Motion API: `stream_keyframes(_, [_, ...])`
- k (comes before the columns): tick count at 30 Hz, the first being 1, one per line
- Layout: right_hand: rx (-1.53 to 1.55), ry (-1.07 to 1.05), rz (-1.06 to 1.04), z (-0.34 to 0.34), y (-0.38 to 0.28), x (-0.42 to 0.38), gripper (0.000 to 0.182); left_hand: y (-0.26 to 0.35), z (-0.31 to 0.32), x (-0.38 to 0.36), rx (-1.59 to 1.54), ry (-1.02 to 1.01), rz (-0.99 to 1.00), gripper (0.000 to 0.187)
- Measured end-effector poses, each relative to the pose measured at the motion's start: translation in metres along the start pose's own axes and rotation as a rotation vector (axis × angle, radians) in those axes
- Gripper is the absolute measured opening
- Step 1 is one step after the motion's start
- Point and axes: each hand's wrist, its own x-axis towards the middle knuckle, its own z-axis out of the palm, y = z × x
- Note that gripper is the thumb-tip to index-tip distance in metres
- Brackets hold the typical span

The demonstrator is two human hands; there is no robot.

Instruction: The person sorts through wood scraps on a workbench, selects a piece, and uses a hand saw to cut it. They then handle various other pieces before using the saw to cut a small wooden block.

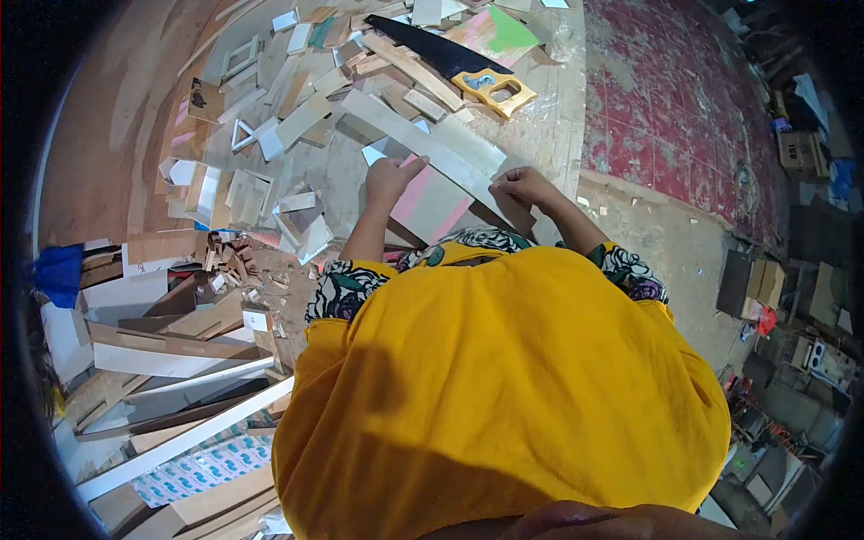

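A long pale wooden strip lies diagonally over other boards on the work surface. My left hand rests at its lower left side, thumb stretched out over a board with pink stripes. My right hand is closed near the strip's lower right end, fingers pinched together; what they hold, if anything, is too small to name. A dark narrow piece lies just below that hand. Beyond the hands is a handsaw, its black blade pointing up left and its yellow handle at the right.
Wood offcuts are scattered across the surface at the left and far side. Stacked planks fill the lower left, beside a blue bag. A worn red floor lies to the right, with cardboard boxes beyond.
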Motion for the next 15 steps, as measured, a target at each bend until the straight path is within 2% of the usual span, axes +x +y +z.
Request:
stream_keyframes(6, [0.045,-0.071,-0.102,0.004,-0.005,0.004,0.017,0.012,-0.011,-0.003,-0.028,-0.016,0.007,0.059])
stream_keyframes(15, [0.084,0.0,-0.057,0.01,0.0,0.001,0.019,0.023,-0.013,0.002,0.013,-0.048,0.018,0.056])
